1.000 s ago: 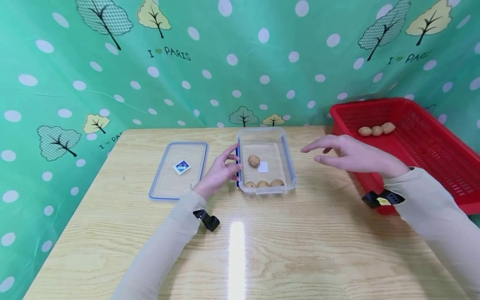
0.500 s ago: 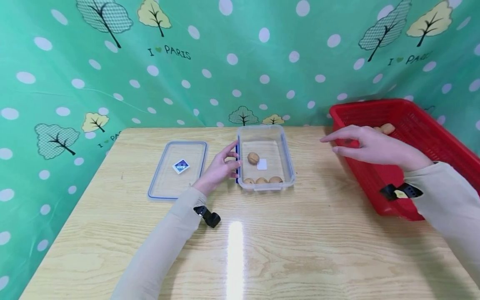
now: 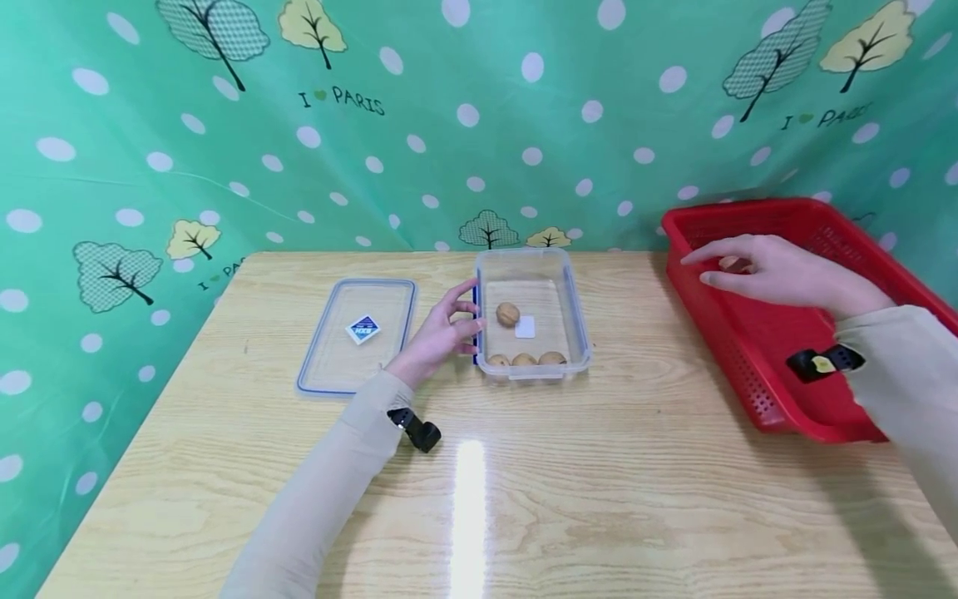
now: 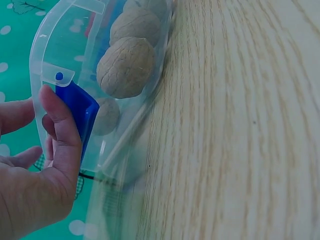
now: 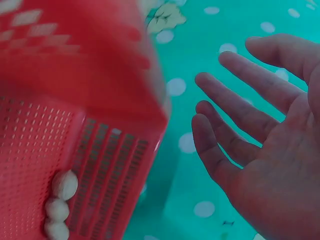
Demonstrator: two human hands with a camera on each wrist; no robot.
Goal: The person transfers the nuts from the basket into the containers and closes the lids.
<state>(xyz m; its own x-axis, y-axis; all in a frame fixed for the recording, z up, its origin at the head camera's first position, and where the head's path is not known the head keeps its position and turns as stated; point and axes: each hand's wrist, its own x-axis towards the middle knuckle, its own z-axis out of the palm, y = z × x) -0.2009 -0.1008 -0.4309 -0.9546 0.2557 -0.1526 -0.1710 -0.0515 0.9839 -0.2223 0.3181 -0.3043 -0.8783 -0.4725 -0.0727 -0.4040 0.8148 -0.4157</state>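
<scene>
In the head view my left hand (image 3: 441, 333) touches the left side of a clear plastic food container (image 3: 572, 304), fingers lightly bent along its rim. The left wrist view shows its thumb (image 4: 62, 132) against the blue latch (image 4: 82, 112). One walnut (image 3: 507, 314) lies mid-container, beside a white square, with three more walnuts (image 3: 524, 360) along the near wall. My right hand (image 3: 786, 270) hovers over the red plastic basket (image 3: 774, 403), fingers extended and palm bare in the right wrist view. Three walnuts (image 5: 57, 210) lie inside the basket, mostly hidden by this hand in the head view.
The container's clear lid (image 3: 337, 362), with a blue seal and a blue-and-white label, lies flat on the wooden table (image 3: 599, 482) to the left. A green patterned cloth (image 3: 419, 100) hangs behind the table. The basket's raised rim borders the right side.
My right hand has moved right, from near the container to over the basket, now covering the walnuts there. The left hand stays at the container's side.
</scene>
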